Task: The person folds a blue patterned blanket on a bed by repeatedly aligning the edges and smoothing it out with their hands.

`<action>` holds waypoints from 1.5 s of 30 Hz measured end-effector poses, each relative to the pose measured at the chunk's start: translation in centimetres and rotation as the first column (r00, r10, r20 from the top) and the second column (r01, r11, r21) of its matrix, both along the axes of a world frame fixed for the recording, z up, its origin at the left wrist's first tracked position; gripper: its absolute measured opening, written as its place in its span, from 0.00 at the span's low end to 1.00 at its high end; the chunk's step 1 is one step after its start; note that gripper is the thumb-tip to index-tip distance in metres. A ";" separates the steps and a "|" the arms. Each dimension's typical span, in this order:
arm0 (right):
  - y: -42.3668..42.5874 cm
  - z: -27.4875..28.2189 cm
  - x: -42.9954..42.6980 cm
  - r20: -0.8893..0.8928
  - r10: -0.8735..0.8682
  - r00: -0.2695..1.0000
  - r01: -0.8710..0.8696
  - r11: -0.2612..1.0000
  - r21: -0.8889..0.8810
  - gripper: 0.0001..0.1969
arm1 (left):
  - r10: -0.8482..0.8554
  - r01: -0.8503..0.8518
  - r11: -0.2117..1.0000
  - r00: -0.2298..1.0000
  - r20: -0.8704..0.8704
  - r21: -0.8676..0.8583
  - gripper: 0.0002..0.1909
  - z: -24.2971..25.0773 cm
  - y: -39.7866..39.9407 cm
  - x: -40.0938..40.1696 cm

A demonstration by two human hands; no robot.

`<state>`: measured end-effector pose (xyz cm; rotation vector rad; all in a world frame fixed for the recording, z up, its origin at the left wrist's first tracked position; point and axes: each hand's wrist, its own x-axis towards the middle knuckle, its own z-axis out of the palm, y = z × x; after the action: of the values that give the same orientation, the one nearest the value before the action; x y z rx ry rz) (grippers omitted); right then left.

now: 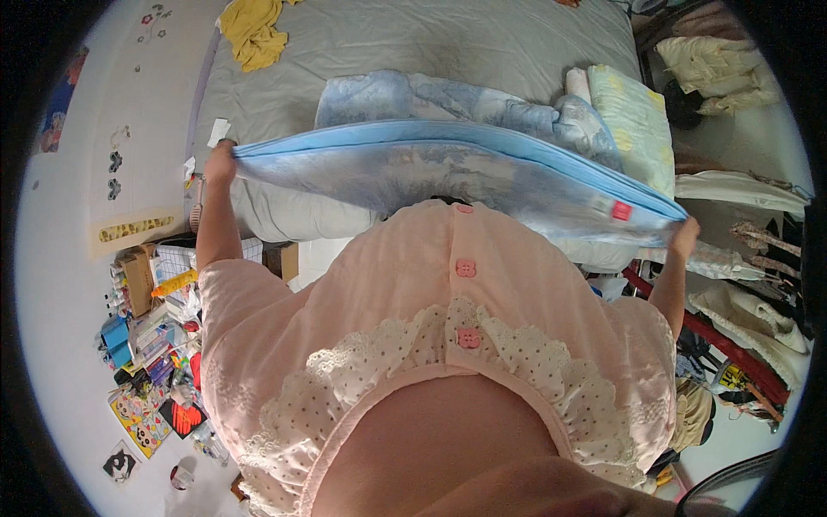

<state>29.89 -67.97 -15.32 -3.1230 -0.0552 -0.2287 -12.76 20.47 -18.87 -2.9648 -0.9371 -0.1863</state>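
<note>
A blue and grey patterned cloth (387, 171) with a light-blue edge, perhaps a quilt cover, is stretched across in front of my body. My left hand (221, 163) grips its left corner, and my right hand (685, 236) grips its right corner, past a small red tag (621, 211). The edge between the hands sags slightly in a curve. Beyond it, more blue and white patterned fabric (439, 97) lies bunched on the bed. The lower part of the held cloth is hidden behind my body.
The bed (452, 39) has a grey sheet, a yellow cloth (253, 32) at the far left and a folded pale-green quilt (630, 123) at the right. Clothes hang along the right side (743, 194). A cluttered pile of boxes and small items (155, 342) stands at the left wall.
</note>
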 end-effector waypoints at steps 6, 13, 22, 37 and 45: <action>0.6 5.7 -2.1 0.349 -0.444 0.826 0.444 0.892 0.083 0.19 | 0.297 -0.326 0.940 0.927 0.227 0.099 0.09 6.3 -1.5 -0.4; 1.0 5.8 -0.9 0.313 -0.597 0.738 0.543 0.802 0.250 0.18 | 0.328 -0.341 0.922 0.940 0.096 0.182 0.10 7.9 -3.2 1.5; 4.0 5.7 -1.1 0.419 -0.179 0.890 0.114 0.978 0.175 0.14 | 0.487 -0.496 0.868 0.848 -0.210 0.008 0.10 -1.4 -2.5 0.1; 29.3 10.2 -9.9 0.294 0.714 0.635 -0.769 0.550 0.326 0.10 | -0.188 0.424 0.522 0.904 0.385 -0.740 0.10 -1.9 -24.9 17.3; 36.3 12.5 -13.3 0.316 0.804 0.504 -0.846 0.385 0.369 0.15 | -0.382 0.827 0.382 0.548 0.744 -0.413 0.23 11.2 -39.0 23.0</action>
<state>16.54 -31.71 -2.85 -2.1806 -1.3133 -0.2800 10.25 -18.56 -7.63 -4.0030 0.4884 -0.9205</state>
